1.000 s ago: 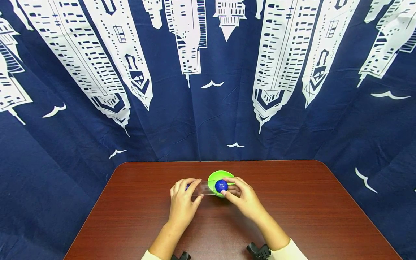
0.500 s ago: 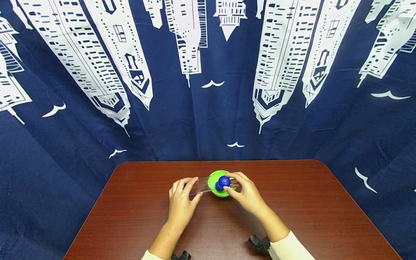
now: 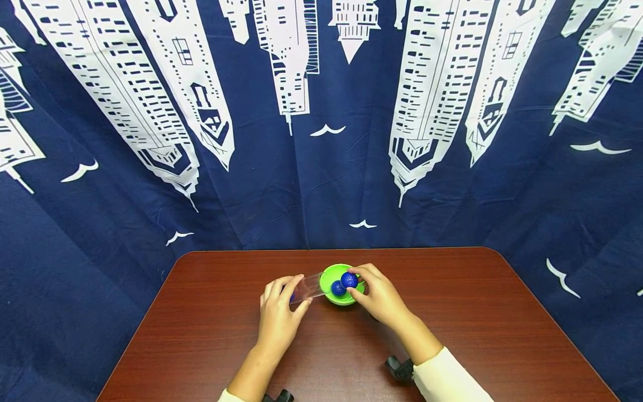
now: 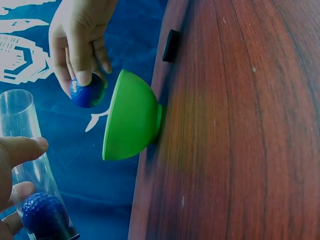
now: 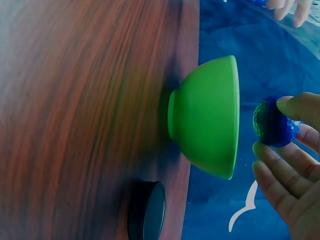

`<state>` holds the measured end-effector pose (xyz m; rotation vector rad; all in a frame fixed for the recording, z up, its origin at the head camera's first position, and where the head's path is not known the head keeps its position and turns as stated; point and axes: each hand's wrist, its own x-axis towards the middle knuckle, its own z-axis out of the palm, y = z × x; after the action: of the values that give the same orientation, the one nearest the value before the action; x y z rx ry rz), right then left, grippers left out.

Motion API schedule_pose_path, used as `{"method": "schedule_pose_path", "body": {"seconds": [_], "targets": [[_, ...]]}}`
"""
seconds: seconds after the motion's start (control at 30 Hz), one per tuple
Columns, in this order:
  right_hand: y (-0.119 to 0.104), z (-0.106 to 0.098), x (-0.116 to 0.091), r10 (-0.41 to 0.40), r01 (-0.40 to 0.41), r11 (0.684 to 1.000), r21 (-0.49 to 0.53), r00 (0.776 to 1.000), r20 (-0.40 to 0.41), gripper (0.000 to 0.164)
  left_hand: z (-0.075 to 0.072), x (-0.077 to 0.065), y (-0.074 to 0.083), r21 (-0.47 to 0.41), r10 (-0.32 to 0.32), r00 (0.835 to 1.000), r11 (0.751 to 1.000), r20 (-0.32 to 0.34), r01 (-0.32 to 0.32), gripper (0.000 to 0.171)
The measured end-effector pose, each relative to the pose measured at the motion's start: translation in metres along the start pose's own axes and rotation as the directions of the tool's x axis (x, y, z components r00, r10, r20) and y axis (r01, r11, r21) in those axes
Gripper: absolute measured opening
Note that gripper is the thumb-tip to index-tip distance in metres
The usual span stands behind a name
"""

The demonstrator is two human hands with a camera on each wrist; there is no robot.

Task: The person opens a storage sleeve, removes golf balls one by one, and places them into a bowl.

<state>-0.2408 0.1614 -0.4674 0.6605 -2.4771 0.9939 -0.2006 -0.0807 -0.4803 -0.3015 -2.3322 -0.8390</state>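
My left hand (image 3: 278,312) holds a clear plastic tube (image 3: 308,287) lying over on its side, its open end by the bowl's left rim. A dimpled blue golf ball (image 4: 44,214) sits inside the tube at the closed end. Between thumb and fingers, my right hand (image 3: 380,296) pinches another blue golf ball (image 3: 349,280) just above the bright green bowl (image 5: 210,120). Down in that bowl, one more blue golf ball (image 3: 338,288) shows in the head view; the bowl's wall hides it from both wrist views.
A round black cap (image 5: 146,210) is on the brown wooden table (image 3: 211,335), right of the bowl and mostly hidden by my right hand in the head view. A blue cloth (image 3: 321,184) with white buildings hangs behind the table's far edge.
My right hand has shifted slightly right and away with its golf ball, revealing the ball in the bowl. The tube has moved slightly left, its open end swinging away from me.
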Motion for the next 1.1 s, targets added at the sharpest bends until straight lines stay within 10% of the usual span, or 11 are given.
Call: {"method": "schedule_pose_path", "body": {"seconds": [1.1], "targets": [[0.010,0.007,0.017,0.080,-0.009,0.929,-0.370,0.981,0.177,0.038,0.002,0.001,-0.002,-0.036,0.021,1.000,0.999,-0.018,-0.022,0.054]]}}
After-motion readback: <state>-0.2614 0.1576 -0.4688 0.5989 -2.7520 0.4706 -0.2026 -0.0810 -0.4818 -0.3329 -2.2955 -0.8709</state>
